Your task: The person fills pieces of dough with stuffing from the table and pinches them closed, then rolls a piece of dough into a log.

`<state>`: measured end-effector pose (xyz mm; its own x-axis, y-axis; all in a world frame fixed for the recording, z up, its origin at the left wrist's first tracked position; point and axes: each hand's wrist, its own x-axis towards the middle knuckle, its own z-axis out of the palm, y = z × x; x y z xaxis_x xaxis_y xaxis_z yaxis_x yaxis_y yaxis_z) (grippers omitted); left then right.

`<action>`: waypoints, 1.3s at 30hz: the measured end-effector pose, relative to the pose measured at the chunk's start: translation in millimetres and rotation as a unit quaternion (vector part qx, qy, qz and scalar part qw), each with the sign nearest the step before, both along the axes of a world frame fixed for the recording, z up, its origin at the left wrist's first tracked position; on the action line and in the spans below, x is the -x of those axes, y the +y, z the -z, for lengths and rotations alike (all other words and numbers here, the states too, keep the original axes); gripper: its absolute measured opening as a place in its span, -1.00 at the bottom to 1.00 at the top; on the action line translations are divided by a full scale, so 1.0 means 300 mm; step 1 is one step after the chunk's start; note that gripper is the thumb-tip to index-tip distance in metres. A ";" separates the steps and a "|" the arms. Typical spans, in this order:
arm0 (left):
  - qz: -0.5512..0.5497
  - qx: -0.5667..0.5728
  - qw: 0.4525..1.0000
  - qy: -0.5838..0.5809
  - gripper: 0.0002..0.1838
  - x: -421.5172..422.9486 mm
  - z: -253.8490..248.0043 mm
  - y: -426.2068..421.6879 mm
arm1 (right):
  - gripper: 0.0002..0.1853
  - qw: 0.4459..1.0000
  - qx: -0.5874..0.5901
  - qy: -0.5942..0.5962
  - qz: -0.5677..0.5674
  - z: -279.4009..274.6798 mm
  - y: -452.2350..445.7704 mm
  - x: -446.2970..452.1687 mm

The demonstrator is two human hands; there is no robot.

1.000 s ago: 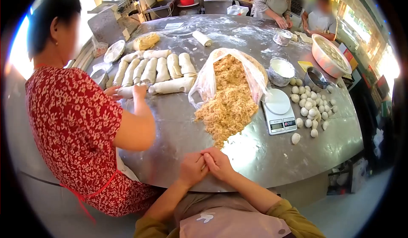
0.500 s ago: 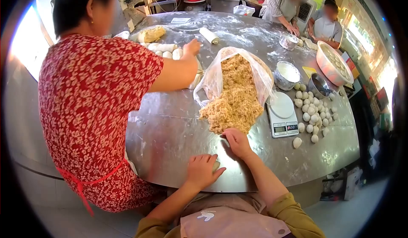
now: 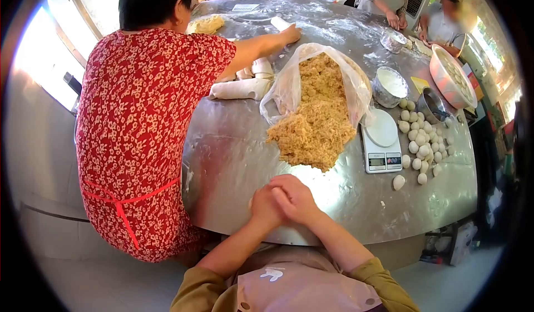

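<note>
My left hand (image 3: 266, 207) and my right hand (image 3: 295, 198) are pressed together above the near edge of the table, right fingers folded over the left. Between them the left hand keeps a small pale piece of dough, of which barely an edge shows. Whatever else the right palm covers is hidden. Just beyond my hands a heap of crumbly tan filling (image 3: 317, 139) spills out of a clear plastic bag (image 3: 278, 96). Right of the heap stands a white kitchen scale (image 3: 382, 131), with many pale dough balls (image 3: 424, 145) beside it.
On the metal table (image 3: 233, 184) stand a tub of white powder (image 3: 390, 86), a metal pot (image 3: 430, 105) and a pink basin (image 3: 451, 78). A co-worker in red (image 3: 144, 128) reaches across at left, near dough rolls (image 3: 240, 89). Two more people are at the far right.
My right hand has left the edge of the filling and come over my left hand. The co-worker's arm has reached farther out to a white dough roll. The view has shifted slightly.
</note>
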<state>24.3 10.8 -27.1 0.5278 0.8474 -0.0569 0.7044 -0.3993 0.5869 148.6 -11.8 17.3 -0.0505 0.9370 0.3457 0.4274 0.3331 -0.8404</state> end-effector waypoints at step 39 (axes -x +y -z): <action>0.065 -0.122 0.985 0.106 0.19 -0.002 0.011 -0.067 | -0.71 0.992 -0.033 -0.098 -0.072 0.031 -0.039 0.109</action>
<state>24.9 -9.2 -30.2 0.6303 0.7761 0.0201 0.7347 -0.6047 0.3076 116.0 -23.5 7.9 -0.2540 0.8910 0.3763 0.5247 0.4538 -0.7203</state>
